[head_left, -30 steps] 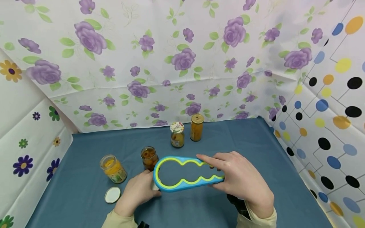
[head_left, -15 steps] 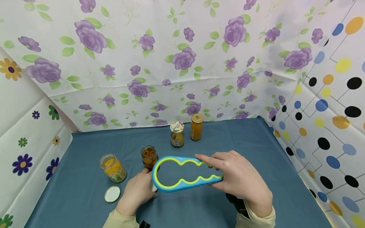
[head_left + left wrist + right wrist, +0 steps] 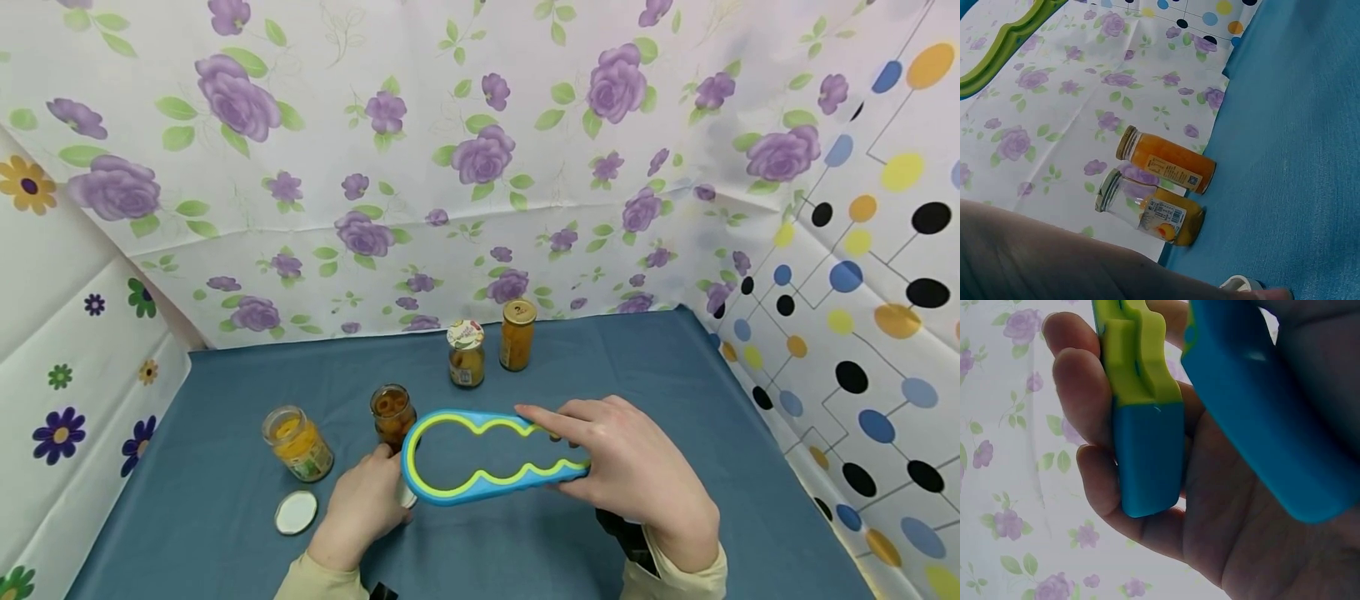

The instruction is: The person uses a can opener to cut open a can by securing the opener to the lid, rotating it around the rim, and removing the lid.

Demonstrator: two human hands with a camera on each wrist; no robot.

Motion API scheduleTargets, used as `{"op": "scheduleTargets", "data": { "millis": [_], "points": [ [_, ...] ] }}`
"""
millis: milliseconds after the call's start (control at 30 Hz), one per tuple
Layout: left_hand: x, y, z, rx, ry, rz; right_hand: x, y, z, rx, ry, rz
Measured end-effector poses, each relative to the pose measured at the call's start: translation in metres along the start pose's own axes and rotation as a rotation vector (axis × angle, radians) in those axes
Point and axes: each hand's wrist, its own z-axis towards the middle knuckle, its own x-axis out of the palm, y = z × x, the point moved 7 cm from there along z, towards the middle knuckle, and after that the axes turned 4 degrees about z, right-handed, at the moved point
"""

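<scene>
My right hand (image 3: 630,467) grips the narrow end of a blue and lime-green jar opener (image 3: 517,483), its scalloped loop pointing left above the table. In the right wrist view, the fingers curl around one blue handle (image 3: 1150,456). My left hand (image 3: 360,508), low at the table, holds a white jar lid (image 3: 407,496) between thumb and fingers; the opener's rounded end partly covers it. Only a bit of that lid (image 3: 1241,284) shows in the left wrist view. Just beyond the left hand stands an uncovered jar of brown pieces (image 3: 392,412).
An uncovered jar of yellow fruit (image 3: 300,446) stands at left, with a loose white lid (image 3: 296,512) lying before it. At the back are two lidded jars: one with a patterned lid (image 3: 467,358), one taller with a gold lid (image 3: 517,337). Patterned cloth walls (image 3: 420,183) enclose the table.
My left hand has shifted slightly left with the white lid. The right hand and the jar opener stay almost where they were.
</scene>
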Motion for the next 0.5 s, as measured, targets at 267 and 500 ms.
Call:
{"op": "scheduleTargets", "data": {
  "millis": [267, 500],
  "points": [
    [0.0007, 0.0019, 0.0005, -0.021, 0.058, -0.039, -0.0003, -0.001, -0.0004, 0.001, 0.0, 0.004],
    [-0.0026, 0.0093, 0.0009, -0.04, 0.118, -0.057, -0.001, -0.0018, -0.0015, 0.003, -0.008, -0.009]
  ]
}}
